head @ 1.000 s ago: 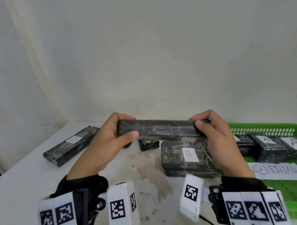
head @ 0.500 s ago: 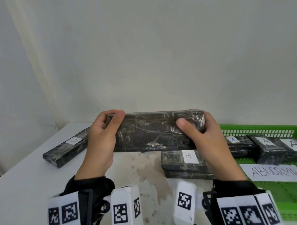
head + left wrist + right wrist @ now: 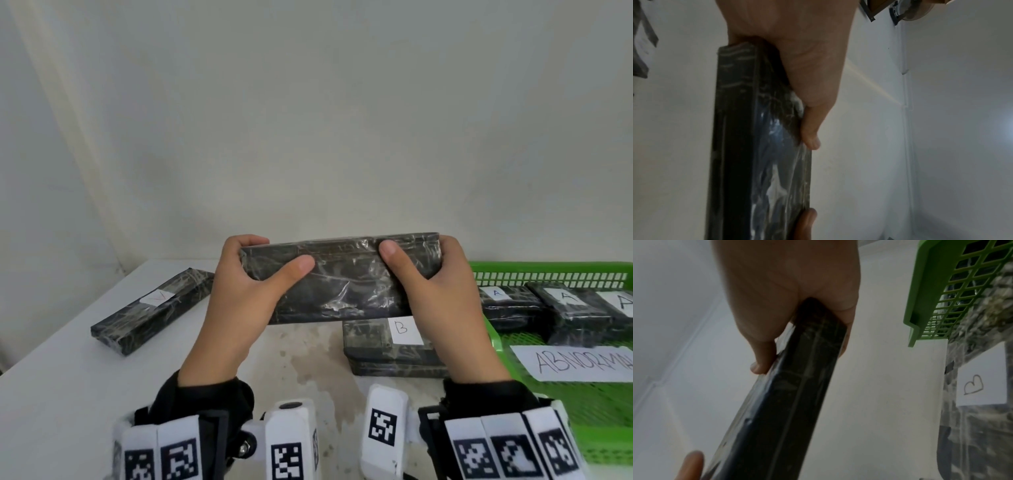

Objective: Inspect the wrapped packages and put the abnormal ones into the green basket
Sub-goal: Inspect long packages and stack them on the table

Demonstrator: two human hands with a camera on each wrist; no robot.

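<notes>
1. The held package point(image 3: 342, 281), a long flat black slab in crinkled, glossy clear film, hangs above the table point(image 3: 51, 394), broad face toward the person.
2. The left hand point(image 3: 246, 294) grips its left end, thumb on the near face, fingers curled over the top edge.
3. The right hand point(image 3: 442, 301) clasps the right end likewise.
4. Below lies a package labelled B point(image 3: 387, 346); the green basket point(image 3: 548, 274), lattice-walled plastic, holds A-labelled packages point(image 3: 575, 311).

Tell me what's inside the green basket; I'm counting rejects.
The green basket holds wrapped packages with A labels, three labels showing, and an ABNORMAL sign. Anything beyond the right frame edge is hidden.
</notes>
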